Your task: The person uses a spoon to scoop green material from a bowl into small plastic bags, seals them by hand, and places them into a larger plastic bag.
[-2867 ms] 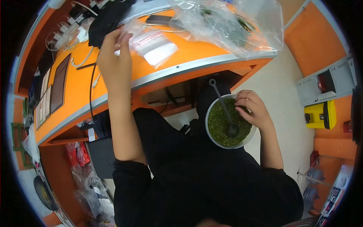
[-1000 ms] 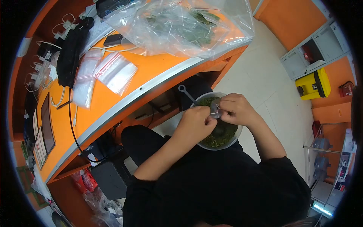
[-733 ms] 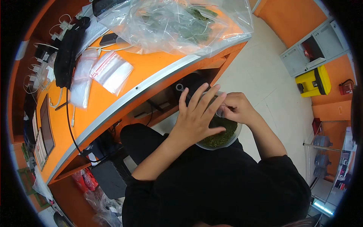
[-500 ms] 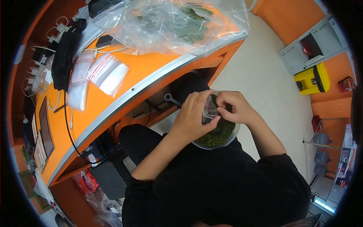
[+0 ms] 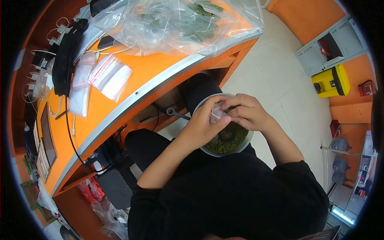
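Note:
A round, see-through tub [image 5: 251, 139] rests on my lap, with chopped green leafy bits [image 5: 226, 146] inside. Over its mouth, my left hand [image 5: 199, 127] is closed around a small clear zip bag [image 5: 217, 115], thumb on the near side. My right hand [image 5: 251, 115] meets it from the other side, fingertips pinched at the bag's edge. My fingers partly hide the bag, so its contents cannot be made out. A grey handle with a ring end [image 5: 171, 111] sticks out just left of my left hand.
Left of me, an orange desk [image 5: 114, 120] holds flat zip bags [image 5: 111, 77], a large clear bag with green leaves [image 5: 192, 26], a black pouch [image 5: 69, 58] and cables. Under the desk stands a black box [image 5: 117, 186]. A yellow bin [image 5: 331, 82] is at the far right.
The small bag and my left hand have shifted slightly left, uncovering more of the tub's far rim. The fingers of my right hand have opened out a little along the bag's edge.

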`<act>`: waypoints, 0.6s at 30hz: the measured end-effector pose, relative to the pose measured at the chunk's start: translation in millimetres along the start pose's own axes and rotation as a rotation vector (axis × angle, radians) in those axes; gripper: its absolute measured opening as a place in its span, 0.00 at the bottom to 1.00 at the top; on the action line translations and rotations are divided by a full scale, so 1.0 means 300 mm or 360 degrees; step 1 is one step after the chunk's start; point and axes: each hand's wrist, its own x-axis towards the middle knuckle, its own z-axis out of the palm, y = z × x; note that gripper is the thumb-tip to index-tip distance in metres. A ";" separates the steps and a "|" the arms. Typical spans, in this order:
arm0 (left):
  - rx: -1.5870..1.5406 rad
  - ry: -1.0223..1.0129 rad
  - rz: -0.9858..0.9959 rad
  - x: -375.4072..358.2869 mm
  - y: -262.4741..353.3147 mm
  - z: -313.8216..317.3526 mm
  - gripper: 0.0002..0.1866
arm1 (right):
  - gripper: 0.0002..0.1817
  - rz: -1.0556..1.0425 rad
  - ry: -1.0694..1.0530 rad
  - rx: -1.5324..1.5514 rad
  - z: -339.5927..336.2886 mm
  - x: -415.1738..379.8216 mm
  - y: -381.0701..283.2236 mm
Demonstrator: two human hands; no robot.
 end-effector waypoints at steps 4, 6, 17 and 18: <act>0.0018 -0.0104 -0.0103 0.001 0.016 -0.016 0.25 | 0.10 0.0051 -0.0105 0.0142 0.006 -0.012 0.005; 0.0101 -0.0085 -0.0064 0.002 0.025 -0.017 0.25 | 0.12 0.0074 -0.0089 0.0143 0.006 -0.014 0.010; 0.0002 -0.0065 -0.0236 0.005 0.066 -0.065 0.21 | 0.23 0.0032 0.0400 0.0360 0.026 -0.023 0.028; -0.0001 -0.0067 -0.0238 -0.007 0.082 -0.079 0.21 | 0.21 0.0061 0.0359 0.0255 0.023 -0.036 0.040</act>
